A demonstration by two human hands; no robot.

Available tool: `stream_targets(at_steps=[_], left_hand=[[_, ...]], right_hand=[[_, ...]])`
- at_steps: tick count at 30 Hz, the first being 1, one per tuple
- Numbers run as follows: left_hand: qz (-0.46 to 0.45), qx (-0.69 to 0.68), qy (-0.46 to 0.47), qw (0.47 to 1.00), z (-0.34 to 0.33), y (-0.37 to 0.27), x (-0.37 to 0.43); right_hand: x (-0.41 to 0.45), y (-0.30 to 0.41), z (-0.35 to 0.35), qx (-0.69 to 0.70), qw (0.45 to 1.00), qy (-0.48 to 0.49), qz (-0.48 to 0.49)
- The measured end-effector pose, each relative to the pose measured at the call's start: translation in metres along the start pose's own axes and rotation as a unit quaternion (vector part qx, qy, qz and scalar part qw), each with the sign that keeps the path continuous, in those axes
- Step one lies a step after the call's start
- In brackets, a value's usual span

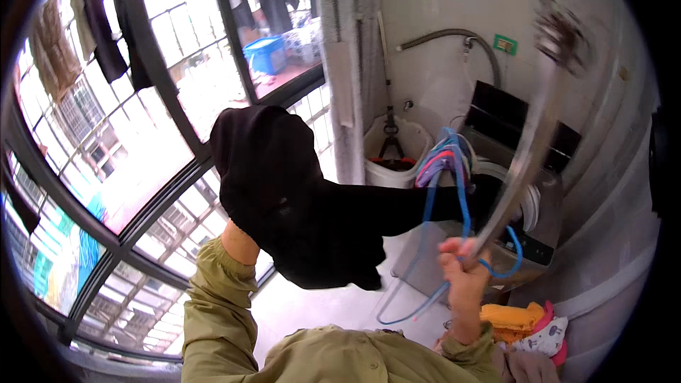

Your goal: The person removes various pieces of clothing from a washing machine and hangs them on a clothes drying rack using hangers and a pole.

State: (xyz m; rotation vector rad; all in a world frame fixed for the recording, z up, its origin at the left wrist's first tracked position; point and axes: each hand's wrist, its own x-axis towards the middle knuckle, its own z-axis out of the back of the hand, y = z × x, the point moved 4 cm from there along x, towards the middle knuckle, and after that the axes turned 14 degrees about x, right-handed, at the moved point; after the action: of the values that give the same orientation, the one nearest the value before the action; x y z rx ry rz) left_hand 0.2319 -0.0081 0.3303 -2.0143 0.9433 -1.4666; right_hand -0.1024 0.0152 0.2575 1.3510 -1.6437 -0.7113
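Note:
A dark garment (314, 213) hangs raised in front of me, one part stretching right towards the washing machine. The cloth covers my left hand; only its wrist (239, 244) shows below the fabric. At the lower right, my right hand (465, 271) is closed around a long metal pole (524, 165), which slants up to a blurred upper end. A blue clothes hanger (462, 191) hangs at the same hand, its loops around the fingers. Several coloured hangers (444, 162) are bunched behind the garment's right part.
A top-loading washing machine (542, 255) stands at the right, beside a white bucket (372, 170) with a mop. Folded-looking clothes (511, 316) are piled at the lower right. Dark window frames (165, 90) with bars behind line the left, and a grey curtain (346, 85) hangs beside them.

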Motion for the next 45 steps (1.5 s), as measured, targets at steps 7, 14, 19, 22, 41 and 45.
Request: stream_targets(at_steps=[7,14,19,22,41,45], left_hand=[[0.016,-0.114,-0.118,0.986,0.069,-0.018,-0.060],[0.022,-0.109,-0.213,0.971,0.139,-0.071,-0.107],[0.079,0.131,-0.315,0.936,0.214,-0.124,-0.162],[0.205,0.448,-0.364,0.790,0.279,-0.152,-0.224],[0.211,0.691,-0.446,0.529,0.199,-0.105,-0.356],[0.194,0.720,-0.460,0.483,0.198,-0.129,-0.364]], right_hand=[[-0.068,-0.089,-0.189,0.041,0.952,0.295,-0.077],[-0.141,-0.149,-0.304,0.063,0.921,0.372,-0.091],[-0.125,-0.155,-0.317,0.083,0.939,0.312,-0.121],[-0.103,-0.127,-0.338,0.148,0.901,0.359,-0.195],[-0.110,-0.142,-0.367,0.032,0.804,0.505,-0.313],[-0.087,-0.175,-0.344,0.003,0.807,0.541,-0.237]])
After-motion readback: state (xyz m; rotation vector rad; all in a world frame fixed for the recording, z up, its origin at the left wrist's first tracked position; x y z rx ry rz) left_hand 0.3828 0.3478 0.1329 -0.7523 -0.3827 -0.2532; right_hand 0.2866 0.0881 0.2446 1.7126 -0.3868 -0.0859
